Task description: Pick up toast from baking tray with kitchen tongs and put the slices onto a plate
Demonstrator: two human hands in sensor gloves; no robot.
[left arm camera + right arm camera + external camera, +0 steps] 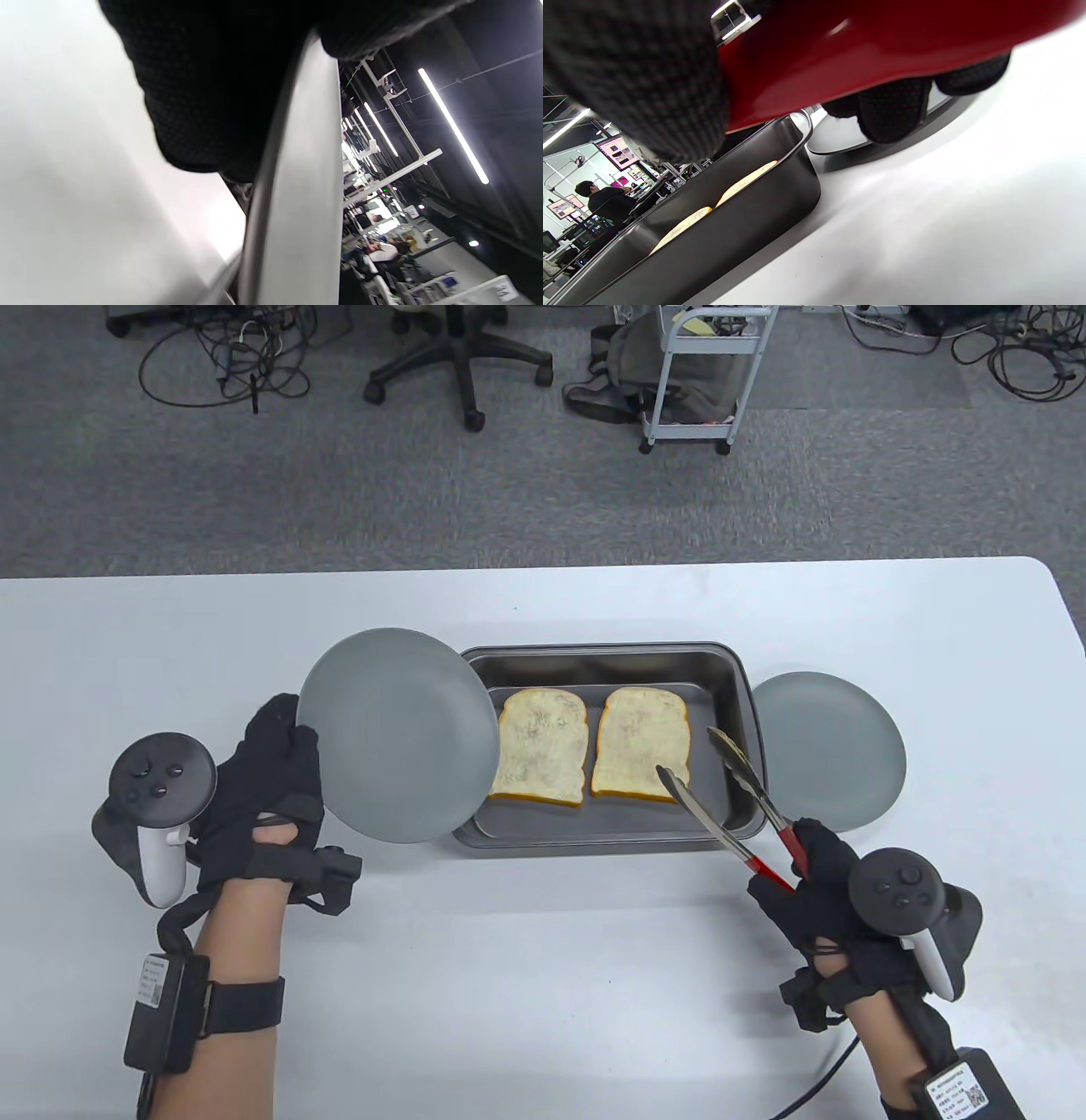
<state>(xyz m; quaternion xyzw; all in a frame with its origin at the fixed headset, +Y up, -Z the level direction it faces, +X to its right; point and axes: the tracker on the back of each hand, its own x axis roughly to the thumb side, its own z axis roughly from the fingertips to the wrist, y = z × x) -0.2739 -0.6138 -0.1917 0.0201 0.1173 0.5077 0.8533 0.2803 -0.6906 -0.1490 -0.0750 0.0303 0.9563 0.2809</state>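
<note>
Two toast slices lie side by side in the metal baking tray (734, 678): the left toast (543, 742) and the right toast (642, 740). My left hand (276, 780) grips a grey plate (399, 734) by its left rim and holds it lifted over the tray's left end; the plate (305, 190) shows edge-on in the left wrist view. My right hand (810, 886) grips the red-handled kitchen tongs (730, 806), whose arms are spread, tips over the tray's right part beside the right toast. The tongs' red handle (882, 46) fills the right wrist view.
A second grey plate (827, 751) sits on the white table (543, 967) right of the tray (734, 228). Beyond the table's far edge are an office chair base (462, 369), a wheeled cart (704, 373) and floor cables.
</note>
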